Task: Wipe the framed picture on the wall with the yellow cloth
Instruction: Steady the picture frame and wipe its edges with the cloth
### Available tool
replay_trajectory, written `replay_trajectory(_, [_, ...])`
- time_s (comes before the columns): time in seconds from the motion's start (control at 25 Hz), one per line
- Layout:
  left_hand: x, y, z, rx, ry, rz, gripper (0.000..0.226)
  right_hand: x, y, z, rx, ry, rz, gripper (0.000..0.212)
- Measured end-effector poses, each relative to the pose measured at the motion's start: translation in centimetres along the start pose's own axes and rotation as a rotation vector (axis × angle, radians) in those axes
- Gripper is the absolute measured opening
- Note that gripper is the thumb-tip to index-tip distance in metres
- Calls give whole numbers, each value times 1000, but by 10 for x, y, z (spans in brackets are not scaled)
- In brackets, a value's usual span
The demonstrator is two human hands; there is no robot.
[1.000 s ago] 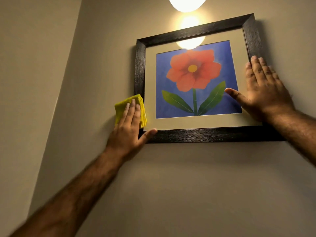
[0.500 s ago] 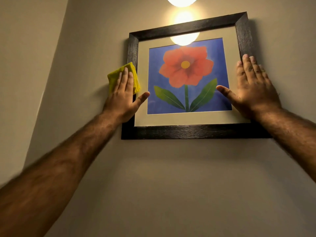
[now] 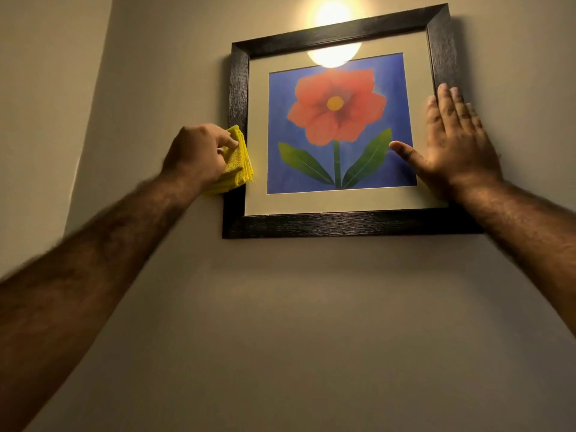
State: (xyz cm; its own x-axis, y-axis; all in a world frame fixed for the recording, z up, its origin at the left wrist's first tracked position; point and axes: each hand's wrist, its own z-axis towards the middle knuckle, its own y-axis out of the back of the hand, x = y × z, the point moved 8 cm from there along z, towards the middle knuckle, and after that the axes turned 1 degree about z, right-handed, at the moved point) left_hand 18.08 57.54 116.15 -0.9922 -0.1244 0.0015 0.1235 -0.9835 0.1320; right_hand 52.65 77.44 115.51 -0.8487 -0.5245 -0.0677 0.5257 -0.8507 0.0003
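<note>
A framed picture with a dark wooden frame hangs on the wall; it shows a red flower on blue inside a pale mat. My left hand is curled around a folded yellow cloth and holds it against the frame's left side, about midway up. My right hand lies flat with fingers spread on the frame's right side and the mat, the thumb reaching onto the blue print.
A glowing wall lamp sits just above the frame, and its glare reflects on the glass near the top. The beige wall stretches below; a side wall meets it in a corner at the left.
My left hand has changed from flat fingers over the cloth to a curled grip, after sliding up the frame's left side. My right hand stays put on the right side.
</note>
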Motion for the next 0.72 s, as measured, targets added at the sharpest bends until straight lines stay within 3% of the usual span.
replay_trajectory(0.16, [7,8,17,15,126,-73,18,0,-1,-1,-10,8,7,108])
replay_trajectory(0.32, [16,8,24,44,213,-10,48,0,-1,-1,-13,11,20,108])
replay_trajectory(0.44, [22,6,27,121,277,-3,45,0,0,-2,-20,16,24,107])
replay_trajectory(0.72, [32,16,-4,17,317,-141,38,16,9,-3,-1,1,69,105])
